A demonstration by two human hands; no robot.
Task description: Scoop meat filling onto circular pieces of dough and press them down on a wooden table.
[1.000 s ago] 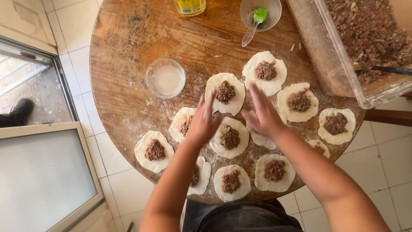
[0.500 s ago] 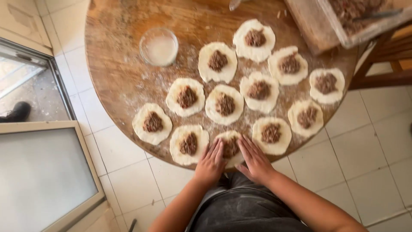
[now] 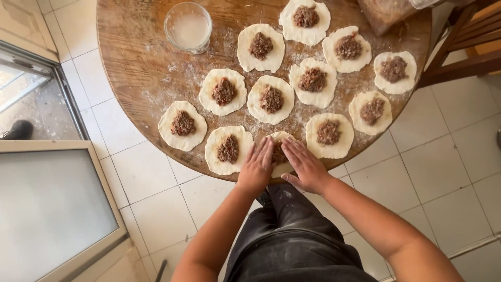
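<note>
White floor tiles show under a round wooden table (image 3: 130,62). Both hands lie flat, fingers straight, left hand (image 3: 257,168) and right hand (image 3: 305,166) pressing one dough circle (image 3: 280,154) at the table's 6 o'clock edge. Other meat-topped circles (image 3: 271,99) sit toward 12. A glass (image 3: 188,26) stands at 11.

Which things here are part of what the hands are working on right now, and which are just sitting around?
In hand:
left hand and right hand, pressed on either side of the dough round at the table edge
other filled dough rounds
floured round wooden table

Lying about:
glass bowl
wooden chair
shoe beyond the glass door
</note>
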